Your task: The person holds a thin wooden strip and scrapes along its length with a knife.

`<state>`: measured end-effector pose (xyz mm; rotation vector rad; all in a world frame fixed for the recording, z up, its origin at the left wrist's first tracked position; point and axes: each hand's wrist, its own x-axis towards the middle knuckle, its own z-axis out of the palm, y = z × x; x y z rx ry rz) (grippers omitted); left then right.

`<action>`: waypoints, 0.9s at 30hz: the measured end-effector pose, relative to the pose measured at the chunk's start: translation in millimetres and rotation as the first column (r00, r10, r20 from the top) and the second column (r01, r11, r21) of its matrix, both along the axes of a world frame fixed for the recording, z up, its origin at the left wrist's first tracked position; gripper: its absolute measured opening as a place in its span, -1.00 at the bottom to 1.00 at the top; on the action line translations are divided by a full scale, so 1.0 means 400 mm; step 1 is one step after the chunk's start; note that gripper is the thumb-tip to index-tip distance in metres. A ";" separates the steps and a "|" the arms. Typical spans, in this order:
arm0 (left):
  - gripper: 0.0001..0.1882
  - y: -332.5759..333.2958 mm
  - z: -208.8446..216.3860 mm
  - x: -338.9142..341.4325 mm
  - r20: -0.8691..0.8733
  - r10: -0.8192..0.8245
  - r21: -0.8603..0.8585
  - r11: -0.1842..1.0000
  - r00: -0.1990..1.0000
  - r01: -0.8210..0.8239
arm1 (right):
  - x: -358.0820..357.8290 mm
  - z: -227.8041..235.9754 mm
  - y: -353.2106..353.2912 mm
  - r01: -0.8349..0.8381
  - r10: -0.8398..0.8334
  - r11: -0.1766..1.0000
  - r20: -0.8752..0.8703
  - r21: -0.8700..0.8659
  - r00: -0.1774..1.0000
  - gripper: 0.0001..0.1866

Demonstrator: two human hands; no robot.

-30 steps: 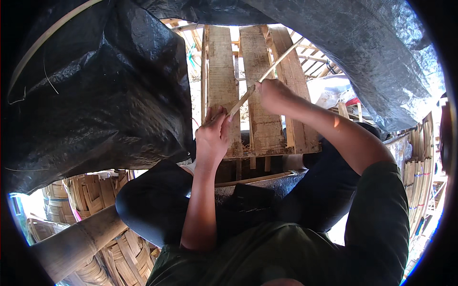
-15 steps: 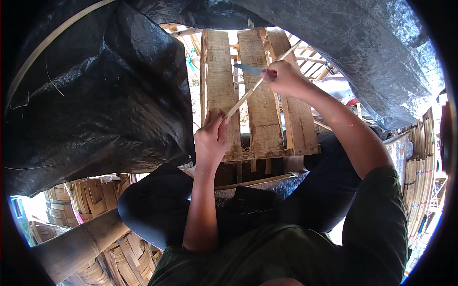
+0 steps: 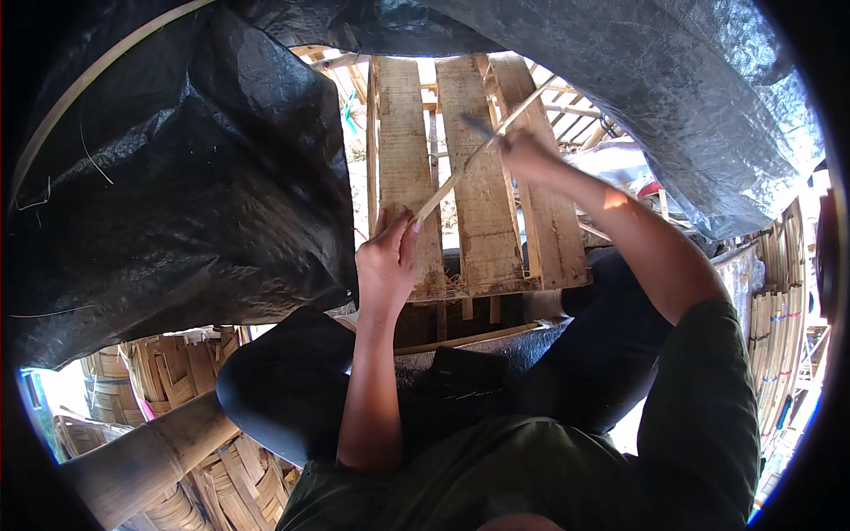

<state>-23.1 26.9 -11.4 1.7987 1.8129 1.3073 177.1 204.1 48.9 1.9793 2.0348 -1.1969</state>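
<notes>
The slatted tabletop (image 3: pixel 485 228) spans below the left hand (image 3: pixel 387 257), gripping a stick (image 3: pixel 447 188); overpushed, the right hand's (image 3: pixel 529 158) gripped knife (image 3: pixel 477 126) could slip.

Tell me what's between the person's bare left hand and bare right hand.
Head view: a thin, pale, wood-like strip slants from the left hand up to the right hand, above brown, flat wooden boards with gaps between them.
</notes>
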 end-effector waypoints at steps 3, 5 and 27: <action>-0.81 -0.011 0.014 0.002 0.049 0.020 -0.057 0.998 0.999 -0.018 | -0.015 -0.011 -0.042 -0.212 0.209 0.977 -0.095 -0.024 0.973 -0.57; -0.82 0.002 0.013 0.009 0.045 0.033 -0.036 0.999 0.998 -0.031 | -0.017 0.019 -0.017 -0.080 0.077 0.995 -0.072 -0.052 0.994 -0.58; -0.84 -0.033 0.011 -0.051 0.100 0.043 -0.027 0.999 0.994 -0.041 | -0.122 -0.021 -0.169 0.105 -0.072 0.972 -0.162 0.208 0.984 -0.74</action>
